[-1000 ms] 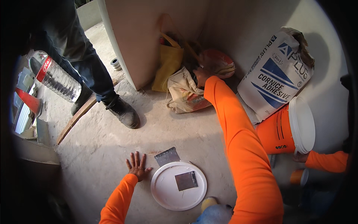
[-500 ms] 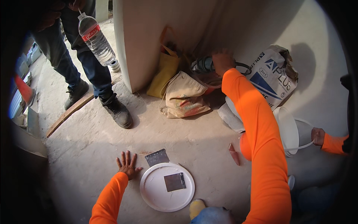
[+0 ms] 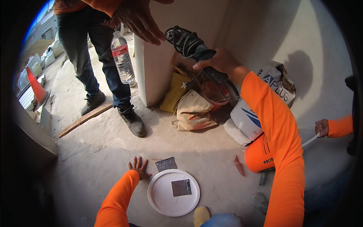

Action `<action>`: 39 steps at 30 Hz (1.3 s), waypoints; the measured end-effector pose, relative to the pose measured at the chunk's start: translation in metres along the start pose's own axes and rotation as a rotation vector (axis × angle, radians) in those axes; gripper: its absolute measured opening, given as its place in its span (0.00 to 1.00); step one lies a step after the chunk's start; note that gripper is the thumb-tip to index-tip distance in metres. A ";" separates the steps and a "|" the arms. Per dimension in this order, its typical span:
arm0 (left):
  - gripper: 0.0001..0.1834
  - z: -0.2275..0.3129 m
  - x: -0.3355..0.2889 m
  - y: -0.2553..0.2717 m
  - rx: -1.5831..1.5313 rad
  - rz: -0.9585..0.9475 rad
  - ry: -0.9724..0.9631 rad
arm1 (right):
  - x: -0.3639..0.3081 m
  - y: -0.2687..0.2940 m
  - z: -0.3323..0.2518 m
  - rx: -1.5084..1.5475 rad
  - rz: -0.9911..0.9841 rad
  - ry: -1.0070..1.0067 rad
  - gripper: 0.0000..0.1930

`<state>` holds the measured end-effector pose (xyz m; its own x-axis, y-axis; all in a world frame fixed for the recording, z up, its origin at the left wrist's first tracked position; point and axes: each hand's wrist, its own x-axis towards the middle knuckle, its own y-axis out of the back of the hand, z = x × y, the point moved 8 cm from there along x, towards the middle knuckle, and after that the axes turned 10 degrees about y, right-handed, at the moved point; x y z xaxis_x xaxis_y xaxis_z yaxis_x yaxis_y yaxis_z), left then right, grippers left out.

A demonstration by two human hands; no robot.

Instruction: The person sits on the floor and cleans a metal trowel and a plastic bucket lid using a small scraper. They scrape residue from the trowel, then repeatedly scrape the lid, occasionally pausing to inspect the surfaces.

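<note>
My left hand [image 3: 140, 168] lies on the concrete floor with its fingers spread, holding nothing. Beside it are a flat scraper blade [image 3: 166, 164] and a round white lid [image 3: 155, 196] with a second square blade [image 3: 180, 188] on it. My right hand [image 3: 223, 62] is wrapped round a dark corded power tool [image 3: 204, 53], lifted above the bags; its exact kind is unclear. A black cord [image 3: 181, 39] is coiled about the tool's far end. Close to that end, a co-worker's hand [image 3: 141, 22] reaches in with outstretched fingers, apparently not touching it.
A standing person holds a water bottle [image 3: 123, 60]. By the wall are a cloth bag [image 3: 193, 111], a yellow bag [image 3: 174, 90] and a white paper sack [image 3: 245, 121]. An orange bucket [image 3: 259, 153] stands behind my right arm. Another person's hand [image 3: 322, 128] grips a white handle at right.
My right hand has raised the power tool from among the bags toward the standing person. That person's hand has come forward. The white bucket at right has shifted mostly behind my arm.
</note>
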<state>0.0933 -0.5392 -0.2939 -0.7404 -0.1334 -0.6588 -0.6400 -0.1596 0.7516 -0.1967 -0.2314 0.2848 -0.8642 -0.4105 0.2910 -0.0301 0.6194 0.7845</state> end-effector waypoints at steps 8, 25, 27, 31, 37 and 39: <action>0.52 -0.011 -0.010 0.044 -0.033 0.091 -0.087 | -0.010 0.010 -0.156 0.057 -0.019 0.146 0.28; 0.33 0.030 -0.079 -0.017 -0.366 0.128 -0.167 | -0.202 -0.105 -0.160 0.023 0.533 0.885 0.16; 0.34 0.030 -0.080 -0.024 -0.396 0.131 -0.138 | -0.269 -0.225 -0.067 0.064 -0.183 0.316 0.20; 0.33 0.037 -0.081 -0.019 -0.463 0.140 -0.149 | -0.441 -0.344 0.087 -0.115 -0.631 -0.197 0.48; 0.34 0.075 -0.063 0.002 -0.453 0.146 -0.243 | -0.499 -0.357 0.138 -0.157 -0.377 -0.164 0.41; 0.34 0.092 -0.056 0.003 -0.415 0.160 -0.221 | -0.502 -0.346 0.144 -0.012 -0.313 -0.263 0.32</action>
<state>0.1142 -0.4426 -0.2515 -0.8774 0.0154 -0.4795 -0.4121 -0.5360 0.7368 0.1753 -0.1432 -0.2119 -0.9133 -0.3919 -0.1111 -0.3071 0.4832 0.8199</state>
